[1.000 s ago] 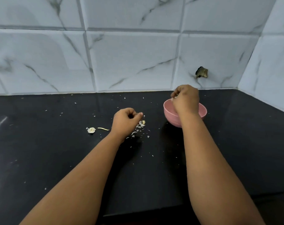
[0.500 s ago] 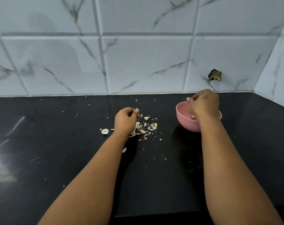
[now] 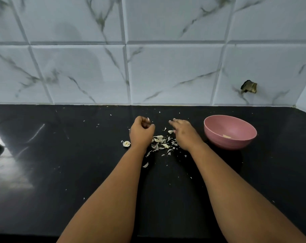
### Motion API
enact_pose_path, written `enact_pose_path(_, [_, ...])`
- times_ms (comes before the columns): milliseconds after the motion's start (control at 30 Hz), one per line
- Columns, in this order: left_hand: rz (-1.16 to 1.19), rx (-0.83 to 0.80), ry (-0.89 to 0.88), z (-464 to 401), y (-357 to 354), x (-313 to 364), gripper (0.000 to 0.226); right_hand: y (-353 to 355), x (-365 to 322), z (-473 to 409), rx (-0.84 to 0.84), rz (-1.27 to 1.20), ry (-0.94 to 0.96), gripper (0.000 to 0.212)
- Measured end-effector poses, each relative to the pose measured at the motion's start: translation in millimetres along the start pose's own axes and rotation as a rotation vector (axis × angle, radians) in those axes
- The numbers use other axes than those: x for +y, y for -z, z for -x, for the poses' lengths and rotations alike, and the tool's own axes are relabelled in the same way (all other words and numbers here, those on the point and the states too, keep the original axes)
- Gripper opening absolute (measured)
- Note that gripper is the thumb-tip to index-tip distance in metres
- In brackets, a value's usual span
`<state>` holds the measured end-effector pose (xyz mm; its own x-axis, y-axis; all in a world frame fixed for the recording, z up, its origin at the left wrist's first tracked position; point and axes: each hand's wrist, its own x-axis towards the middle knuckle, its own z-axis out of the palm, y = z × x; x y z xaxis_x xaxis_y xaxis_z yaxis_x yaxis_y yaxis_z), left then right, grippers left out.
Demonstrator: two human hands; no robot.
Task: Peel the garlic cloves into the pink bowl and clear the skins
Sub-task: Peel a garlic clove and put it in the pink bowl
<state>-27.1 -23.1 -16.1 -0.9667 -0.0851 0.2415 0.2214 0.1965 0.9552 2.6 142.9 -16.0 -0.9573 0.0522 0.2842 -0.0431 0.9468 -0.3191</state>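
Black counter w/ skins, marble-tile wall; left hand fingers curled, contents unclear; right hand fingers extended.

One pink bowl stands on the black worktop, at about 3 o'clock from the hands. One pale piece of garlic lies inside it. Two hands show: the left hand and the right hand. One garlic root stub lies at 9 o'clock from the left wrist. The garlic skins between the hands are too many and too small to count. One dark hole marks the tiled wall at 12 o'clock from the bowl.
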Motion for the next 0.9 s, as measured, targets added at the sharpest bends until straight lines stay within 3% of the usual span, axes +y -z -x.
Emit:
enact_pose_path(100, [-0.103,-0.074,-0.041,1,-3,-3,0.005,-7,2,-2,-0.165,0.016,-0.002,0.053])
enact_pose_path(233, [-0.180,-0.074,-0.041,3,-5,-4,0.020,-4,3,-2,-0.054,-0.018,-0.029,0.027])
enact_pose_path(367, [-0.115,-0.003,-0.029,6,-4,2,0.023,-3,3,-3,-0.018,0.015,-0.046,0.021])
enact_pose_path(467, [-0.128,-0.033,-0.056,9,-6,3,0.031,-1,3,0,0.088,-0.175,-0.059,0.013])
enact_pose_path(633, [-0.119,-0.194,-0.071,12,-15,4,0.008,4,4,9,0.223,-0.513,-0.162,0.020])
enact_pose_path(833, [-0.321,-0.167,-0.198,15,-18,5,0.047,9,-7,11,0.257,-0.948,-0.305,0.021])
enact_pose_path(900, [-0.249,-0.161,-0.227,18,-18,9,0.033,8,-10,12,0.224,-0.962,-0.306,0.018])
